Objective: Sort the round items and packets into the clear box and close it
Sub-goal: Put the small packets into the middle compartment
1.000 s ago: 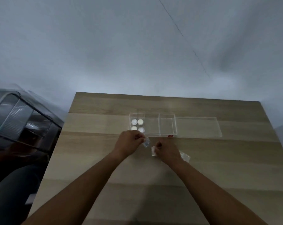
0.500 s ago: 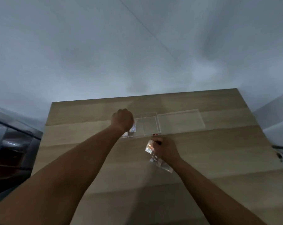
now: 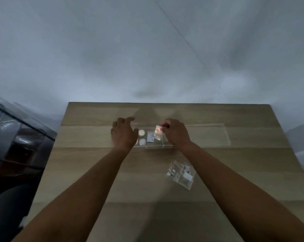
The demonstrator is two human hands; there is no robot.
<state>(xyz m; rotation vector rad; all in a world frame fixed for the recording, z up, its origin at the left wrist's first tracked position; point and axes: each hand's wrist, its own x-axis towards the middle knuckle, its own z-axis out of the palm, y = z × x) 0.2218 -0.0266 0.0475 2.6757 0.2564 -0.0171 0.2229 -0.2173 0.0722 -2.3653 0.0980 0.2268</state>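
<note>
A small packet (image 3: 158,131) is being pinched by the right hand (image 3: 176,132) over the clear box (image 3: 154,145)'s middle compartment; the left hand (image 3: 124,134) is being held spread, empty, above the round items (image 3: 141,132); spare packets (image 3: 181,172) are lying on the table (image 3: 95,172).

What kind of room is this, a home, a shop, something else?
Hard to say; probably a plain work or test room. A bare wooden table stands against a blank grey wall, holding only a clear box and some packets. A dark bin sits beside it.

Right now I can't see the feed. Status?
Left hand open over box. Right hand holding packet above it. More packets on table.
</note>
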